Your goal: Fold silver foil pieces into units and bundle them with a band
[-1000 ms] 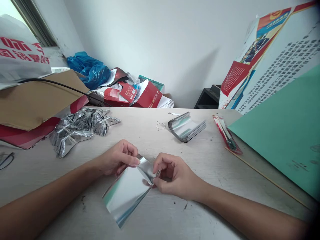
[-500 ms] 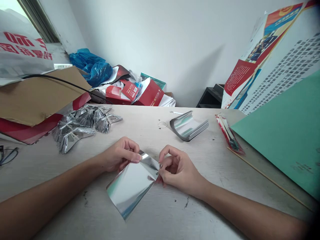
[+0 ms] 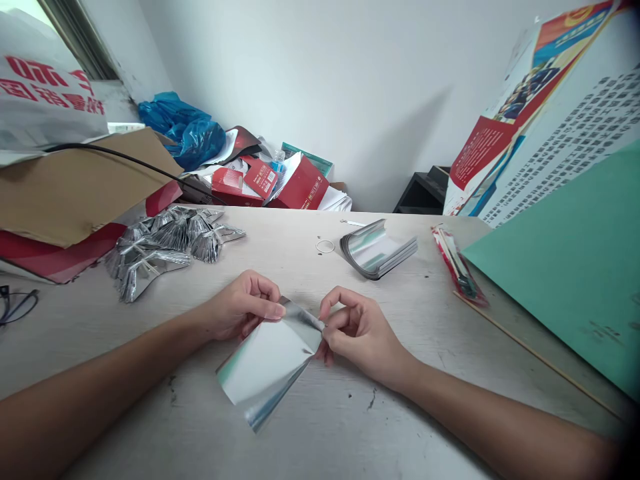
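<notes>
A shiny silver foil sheet (image 3: 273, 360) is stretched between my two hands above the table, its lower corner pointing toward me. My left hand (image 3: 250, 307) pinches its upper left edge between thumb and fingers. At the right corner, my right hand (image 3: 355, 330) pinches the foil, and small creases run from those fingertips. Beyond the hands lies a curved stack of silver sheets (image 3: 375, 250), with a thin pale ring (image 3: 325, 247) to its left. Several pleated silver foil bundles (image 3: 150, 257), gathered at their middles, lie in a heap at the left.
A cardboard piece (image 3: 90, 183) and a printed plastic bag (image 3: 45, 100) stand at the left. Red boxes (image 3: 300, 187) are piled behind. On the right are a red packet (image 3: 460, 267), a thin wooden stick (image 3: 535, 353) and a green board (image 3: 565, 280). Glasses (image 3: 17, 307) lie far left.
The foil's top right edge has curled over a little more between my hands, and its lower corner has risen slightly. Both hands keep their pinch in nearly the same place.
</notes>
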A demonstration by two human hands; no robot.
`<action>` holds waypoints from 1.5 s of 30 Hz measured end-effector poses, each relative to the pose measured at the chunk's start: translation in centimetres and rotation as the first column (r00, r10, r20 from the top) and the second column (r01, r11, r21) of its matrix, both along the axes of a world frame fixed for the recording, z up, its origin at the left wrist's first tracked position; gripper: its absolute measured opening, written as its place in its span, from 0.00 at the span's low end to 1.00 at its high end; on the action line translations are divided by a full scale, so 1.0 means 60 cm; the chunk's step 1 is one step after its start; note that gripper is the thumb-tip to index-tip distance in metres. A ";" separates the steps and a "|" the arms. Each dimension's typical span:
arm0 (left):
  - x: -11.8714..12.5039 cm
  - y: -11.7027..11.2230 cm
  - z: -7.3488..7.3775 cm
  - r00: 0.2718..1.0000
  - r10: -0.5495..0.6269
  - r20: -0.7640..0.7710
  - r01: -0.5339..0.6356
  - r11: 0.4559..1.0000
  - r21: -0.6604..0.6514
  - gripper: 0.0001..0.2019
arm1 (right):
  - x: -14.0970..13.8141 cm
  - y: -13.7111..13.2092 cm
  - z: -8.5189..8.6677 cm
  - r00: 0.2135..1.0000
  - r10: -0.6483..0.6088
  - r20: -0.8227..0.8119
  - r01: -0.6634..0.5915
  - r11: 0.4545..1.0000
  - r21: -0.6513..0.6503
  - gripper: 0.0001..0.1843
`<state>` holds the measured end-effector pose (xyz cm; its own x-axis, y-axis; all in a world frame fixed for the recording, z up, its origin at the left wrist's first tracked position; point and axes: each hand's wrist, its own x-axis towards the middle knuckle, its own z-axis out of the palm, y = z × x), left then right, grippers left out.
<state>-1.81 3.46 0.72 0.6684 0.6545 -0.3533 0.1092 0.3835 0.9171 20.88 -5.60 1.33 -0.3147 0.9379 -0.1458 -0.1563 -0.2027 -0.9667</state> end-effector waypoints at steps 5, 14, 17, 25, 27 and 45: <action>0.002 0.000 0.002 1.000 -0.013 0.000 0.013 1.000 -0.006 0.17 | -0.001 -0.002 0.002 1.000 0.003 -0.005 -0.003 1.000 -0.013 0.10; 0.000 -0.002 0.003 0.999 -0.034 0.006 0.034 0.999 -0.014 0.16 | 0.001 -0.001 -0.001 1.000 0.021 -0.020 -0.021 1.000 -0.017 0.10; -0.001 -0.002 0.001 0.999 -0.033 0.006 0.033 0.999 -0.011 0.17 | 0.001 -0.002 -0.003 1.000 0.011 -0.023 -0.011 1.000 -0.015 0.10; 0.006 -0.005 0.011 1.000 0.030 0.008 -0.030 1.000 -0.004 0.18 | 0.004 -0.001 -0.007 0.997 -0.013 -0.076 0.013 1.000 0.004 0.10; 0.009 -0.008 0.013 0.997 0.069 0.019 -0.070 0.997 0.016 0.19 | 0.005 0.001 -0.009 0.995 -0.059 -0.076 0.062 0.997 0.039 0.08; 0.017 0.003 0.020 0.699 0.694 -0.173 -0.387 0.570 0.725 0.19 | 0.007 0.008 -0.017 0.908 -0.410 0.084 0.399 0.909 0.124 0.07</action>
<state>-0.77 3.62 1.95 0.0016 0.9924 0.1231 0.4795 -0.1088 0.8708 21.30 -5.14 0.32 0.1070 0.9928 -0.0545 -0.0995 -0.0438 -0.9941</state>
